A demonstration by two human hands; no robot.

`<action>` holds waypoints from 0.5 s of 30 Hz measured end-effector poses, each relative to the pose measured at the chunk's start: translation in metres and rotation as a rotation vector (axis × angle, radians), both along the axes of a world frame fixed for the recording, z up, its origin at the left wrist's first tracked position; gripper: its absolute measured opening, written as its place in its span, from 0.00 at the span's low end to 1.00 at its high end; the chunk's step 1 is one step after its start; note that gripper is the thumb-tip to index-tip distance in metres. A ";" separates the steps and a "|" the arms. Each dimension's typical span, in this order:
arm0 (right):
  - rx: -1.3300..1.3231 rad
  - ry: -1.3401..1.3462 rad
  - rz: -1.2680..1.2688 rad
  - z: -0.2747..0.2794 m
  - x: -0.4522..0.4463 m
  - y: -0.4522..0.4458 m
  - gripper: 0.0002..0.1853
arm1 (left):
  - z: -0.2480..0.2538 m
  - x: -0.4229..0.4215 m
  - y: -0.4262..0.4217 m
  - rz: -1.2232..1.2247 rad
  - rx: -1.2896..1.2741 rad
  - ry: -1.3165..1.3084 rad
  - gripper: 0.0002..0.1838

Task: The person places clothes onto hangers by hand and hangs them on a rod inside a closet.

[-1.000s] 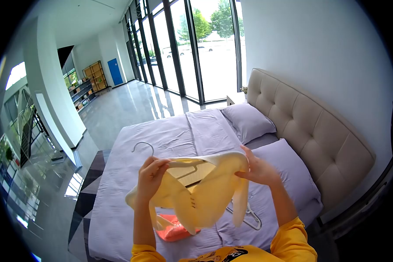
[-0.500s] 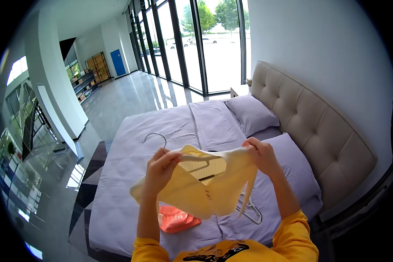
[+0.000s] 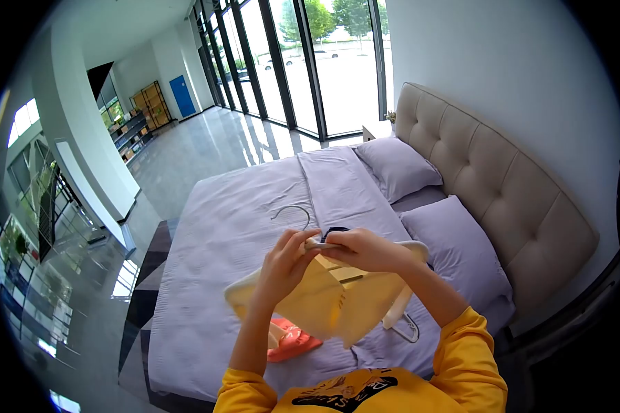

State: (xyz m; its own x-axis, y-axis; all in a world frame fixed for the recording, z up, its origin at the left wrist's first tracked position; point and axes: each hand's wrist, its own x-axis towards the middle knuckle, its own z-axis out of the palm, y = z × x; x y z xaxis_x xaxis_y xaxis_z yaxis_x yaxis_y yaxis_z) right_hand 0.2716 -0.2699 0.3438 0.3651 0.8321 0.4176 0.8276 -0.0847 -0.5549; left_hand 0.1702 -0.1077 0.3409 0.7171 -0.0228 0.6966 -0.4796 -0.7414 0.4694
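A pale yellow top hangs from my hands over the bed. Out of its neckline rises the metal hook of a clothes hanger. My left hand is closed around the hanger near the base of the hook, together with the neckline. Right beside it, my right hand pinches the neckline edge; its fingers almost touch the left ones. Most of the hanger is hidden inside the fabric. Below the top lie a coral-red folded cloth item and a second, white hanger, partly covered.
A lilac-covered bed fills the space ahead, with two pillows against a beige tufted headboard. Something dark blue shows just behind my hands. Tall windows and a white bedside table stand beyond.
My right hand has moved left from the top's right shoulder to the neckline beside my left hand. The hanger and left hand have shifted right, and the neck opening has narrowed.
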 end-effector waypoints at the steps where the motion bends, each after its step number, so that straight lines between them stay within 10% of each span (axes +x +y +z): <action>1: -0.048 0.035 0.052 0.002 0.004 -0.001 0.12 | 0.000 -0.002 0.004 0.001 0.006 -0.001 0.17; 5: 0.044 0.088 -0.010 0.010 0.016 -0.012 0.13 | -0.014 -0.022 0.039 0.103 0.040 0.079 0.25; 15: 0.216 0.039 -0.002 0.029 0.026 -0.021 0.08 | -0.033 -0.013 0.044 0.303 0.223 -0.135 0.02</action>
